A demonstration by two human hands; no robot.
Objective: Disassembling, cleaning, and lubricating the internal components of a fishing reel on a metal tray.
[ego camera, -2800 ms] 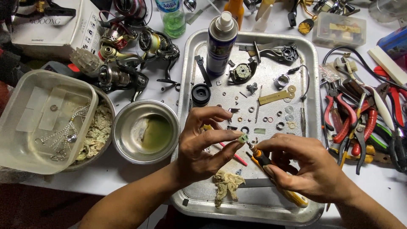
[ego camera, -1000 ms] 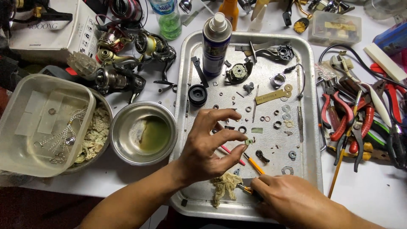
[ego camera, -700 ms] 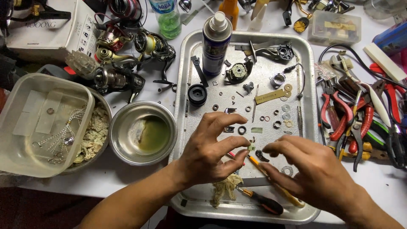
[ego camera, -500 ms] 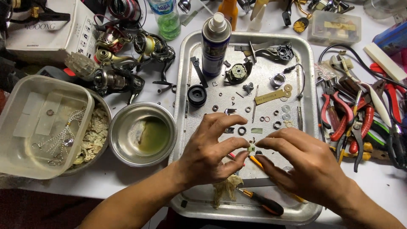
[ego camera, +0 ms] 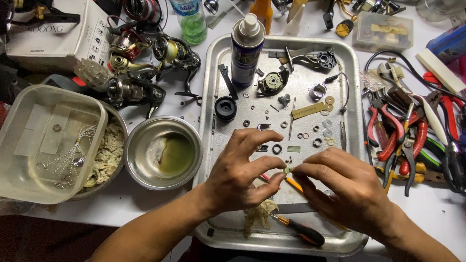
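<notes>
Both hands pinching tiny pale part (ego camera: 288, 170) over metal tray (ego camera: 213, 73)
left hand (ego camera: 240, 177) and right hand (ego camera: 347, 191) fingertips closed on it; shape too small to tell

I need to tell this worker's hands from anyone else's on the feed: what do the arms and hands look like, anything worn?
Both forearms are bare as far as the frame shows, with no sleeve in view. The left hand and right hand wear no gloves. No ring, watch or wristband shows on the visible sides. Nails are short and unpainted where they can be seen.
</notes>
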